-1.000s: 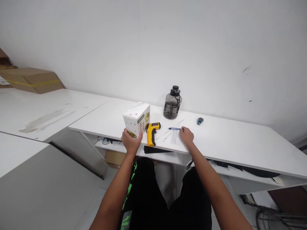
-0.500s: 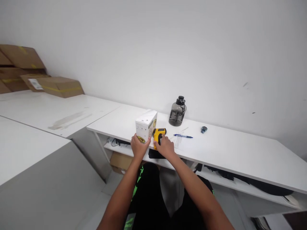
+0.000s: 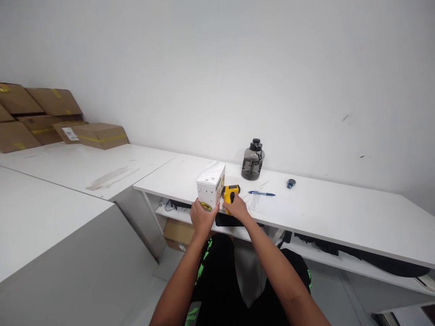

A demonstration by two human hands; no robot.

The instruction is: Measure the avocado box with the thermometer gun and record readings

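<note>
A white printed carton (image 3: 208, 188) stands upright at the front edge of the white table. My left hand (image 3: 203, 217) grips its lower front corner, thumb on the right side. Just right of the carton is a yellow and black infrared thermometer gun (image 3: 231, 189), its nose turned toward the carton's printed side. My right hand (image 3: 238, 208) is closed around the handle, which it partly hides. The gun's tip is close to the carton; I cannot tell whether they touch.
A dark water bottle (image 3: 253, 160) stands behind, near the wall. A blue pen (image 3: 261, 193) lies over a paper slip, with a small dark blue object (image 3: 291, 183) farther right. Cardboard boxes (image 3: 102, 135) are stacked at the back left. Below the white table (image 3: 322, 213) runs a shelf (image 3: 353, 267).
The whole view has shifted slightly, so everything sits a little lower and farther right. My hands still hold the carton and the thermometer gun in much the same arrangement.
</note>
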